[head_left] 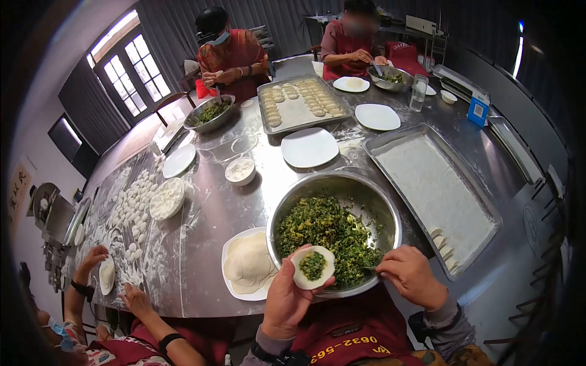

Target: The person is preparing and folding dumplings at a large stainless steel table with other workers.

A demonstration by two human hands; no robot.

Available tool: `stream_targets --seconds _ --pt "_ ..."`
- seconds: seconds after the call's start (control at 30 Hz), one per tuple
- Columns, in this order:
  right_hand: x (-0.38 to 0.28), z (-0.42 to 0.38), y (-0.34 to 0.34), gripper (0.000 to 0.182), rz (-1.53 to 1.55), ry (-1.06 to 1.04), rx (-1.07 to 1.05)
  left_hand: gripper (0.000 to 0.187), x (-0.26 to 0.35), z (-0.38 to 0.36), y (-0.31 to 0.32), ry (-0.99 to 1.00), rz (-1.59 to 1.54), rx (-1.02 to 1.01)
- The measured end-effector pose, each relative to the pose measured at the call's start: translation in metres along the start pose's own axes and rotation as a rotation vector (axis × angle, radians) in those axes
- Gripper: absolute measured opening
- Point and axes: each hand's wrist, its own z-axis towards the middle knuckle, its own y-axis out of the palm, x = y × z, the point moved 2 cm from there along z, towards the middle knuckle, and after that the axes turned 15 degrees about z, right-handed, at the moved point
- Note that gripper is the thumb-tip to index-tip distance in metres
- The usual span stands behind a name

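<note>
My left hand point(287, 302) cups a round dumpling wrapper point(312, 267) with a dab of green filling at its centre. My right hand point(412, 277) rests on the near rim of a steel bowl point(372, 189) full of chopped green filling point(326, 235), fingers curled around a utensil handle that is mostly hidden. A white plate with a stack of plain wrappers point(247, 263) lies just left of the bowl.
A floured tray point(436, 189) with a few folded dumplings sits to the right. Farther off stand empty white plates point(309, 147), a tray of finished dumplings point(302, 100) and a flour bowl point(240, 170). Dough pieces point(134, 207) cover the left side. Three other people work around the table.
</note>
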Motion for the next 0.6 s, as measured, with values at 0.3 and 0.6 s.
stream_targets --seconds 0.3,0.6 --pt "-0.039 0.007 0.014 0.025 -0.109 -0.392 0.251 0.066 -0.018 0.000 0.014 -0.209 -0.212 -0.363" --pt "-0.040 0.027 0.024 0.014 0.335 -0.257 0.132 0.062 -0.023 -0.006 0.017 -0.229 -0.005 -0.282"
